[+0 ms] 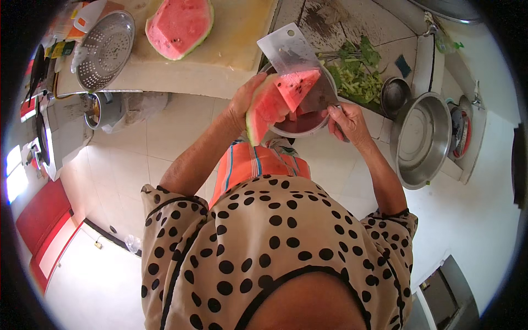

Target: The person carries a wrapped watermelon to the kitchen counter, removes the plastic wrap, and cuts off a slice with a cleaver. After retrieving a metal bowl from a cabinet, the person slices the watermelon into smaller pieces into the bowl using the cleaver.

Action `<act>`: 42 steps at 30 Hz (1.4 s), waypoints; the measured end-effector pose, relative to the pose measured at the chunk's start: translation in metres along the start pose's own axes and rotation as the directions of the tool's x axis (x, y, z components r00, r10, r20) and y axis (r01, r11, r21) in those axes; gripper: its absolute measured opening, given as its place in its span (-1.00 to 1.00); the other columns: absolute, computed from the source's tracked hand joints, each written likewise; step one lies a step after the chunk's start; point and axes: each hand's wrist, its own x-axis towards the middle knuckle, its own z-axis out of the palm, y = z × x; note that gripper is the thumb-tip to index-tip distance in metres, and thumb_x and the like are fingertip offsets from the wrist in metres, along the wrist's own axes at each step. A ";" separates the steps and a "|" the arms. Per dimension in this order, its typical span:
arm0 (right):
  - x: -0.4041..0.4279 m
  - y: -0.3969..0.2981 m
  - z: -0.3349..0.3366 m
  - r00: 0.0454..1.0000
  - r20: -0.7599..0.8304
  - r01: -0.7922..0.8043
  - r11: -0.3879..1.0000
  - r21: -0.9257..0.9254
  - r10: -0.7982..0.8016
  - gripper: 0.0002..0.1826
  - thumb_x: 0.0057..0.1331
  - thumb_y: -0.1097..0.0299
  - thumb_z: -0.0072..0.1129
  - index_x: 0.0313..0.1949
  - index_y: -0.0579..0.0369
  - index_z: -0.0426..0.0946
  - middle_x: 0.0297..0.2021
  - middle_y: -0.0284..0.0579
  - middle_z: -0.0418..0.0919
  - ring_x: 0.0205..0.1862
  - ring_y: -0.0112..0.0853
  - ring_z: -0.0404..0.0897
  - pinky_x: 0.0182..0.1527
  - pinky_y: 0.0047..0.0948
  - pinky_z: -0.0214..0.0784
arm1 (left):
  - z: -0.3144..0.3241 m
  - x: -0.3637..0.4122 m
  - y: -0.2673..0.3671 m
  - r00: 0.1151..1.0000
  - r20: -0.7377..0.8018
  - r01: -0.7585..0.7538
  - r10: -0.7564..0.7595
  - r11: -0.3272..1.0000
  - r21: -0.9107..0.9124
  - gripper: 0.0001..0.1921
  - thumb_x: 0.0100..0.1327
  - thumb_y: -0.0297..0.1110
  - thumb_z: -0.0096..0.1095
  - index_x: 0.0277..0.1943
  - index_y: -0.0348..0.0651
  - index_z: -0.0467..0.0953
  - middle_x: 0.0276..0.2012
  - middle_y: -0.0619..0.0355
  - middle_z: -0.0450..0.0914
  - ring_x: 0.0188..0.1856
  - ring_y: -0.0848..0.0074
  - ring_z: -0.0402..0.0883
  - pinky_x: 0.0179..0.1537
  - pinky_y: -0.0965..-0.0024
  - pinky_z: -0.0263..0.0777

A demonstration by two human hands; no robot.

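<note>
My left hand point(246, 99) grips a thick rind-on watermelon piece point(264, 113) from its left side. In my right hand point(350, 123) is the handle of a broad metal cleaver point(284, 47), its blade pointing up and to the left, with a hole in the far corner. A wedge of red flesh point(299, 84) with black seeds lies against the blade; whether it is fully cut free cannot be told. Below both hands is a round metal pot point(303, 134) holding red watermelon chunks, partly hidden by the blade and the fruit.
A large cut watermelon point(181, 27) rests on a yellowish cutting board point(243, 33), left of the pot. Further left stands a metal colander point(108, 49). Chopped greens point(359, 78), a small metal bowl point(395, 95), a scouring pad point(403, 66) and a wide metal basin point(420, 140) are on the right.
</note>
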 end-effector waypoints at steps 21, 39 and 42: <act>-0.078 -0.010 0.013 0.922 -0.160 0.242 0.849 -0.470 -0.352 -0.68 0.43 0.19 0.03 -0.29 0.24 0.51 -0.69 -0.13 0.45 -0.68 -0.39 0.49 -0.59 -0.36 0.29 | 0.024 -0.031 -0.047 0.974 -0.211 -0.075 0.085 0.996 0.058 -0.35 0.40 0.18 -0.37 0.19 -0.23 0.37 -0.14 -0.18 0.60 -0.36 0.14 0.61 -0.42 0.21 0.50; -0.075 0.016 0.041 0.942 -0.201 0.191 0.922 -0.336 -0.268 -0.66 0.48 0.20 -0.04 -0.25 0.25 0.55 -0.70 -0.28 0.44 -0.78 -0.61 0.32 -0.72 -0.56 0.13 | -0.011 -0.035 -0.061 0.959 -0.241 -0.156 0.147 0.988 -0.018 -0.38 0.43 0.11 -0.37 0.21 -0.27 0.34 -0.03 -0.16 0.58 -0.15 0.02 0.62 -0.22 -0.02 0.54; -0.083 -0.001 0.036 0.940 -0.171 0.211 0.898 -0.385 -0.294 -0.68 0.45 0.18 0.00 -0.29 0.22 0.50 -0.73 -0.21 0.41 -0.68 -0.46 0.45 -0.58 -0.40 0.29 | -0.005 -0.032 -0.052 0.973 -0.188 -0.141 0.136 0.990 -0.015 -0.40 0.44 0.10 -0.35 0.19 -0.26 0.36 -0.07 -0.14 0.60 -0.19 0.05 0.63 -0.25 0.04 0.55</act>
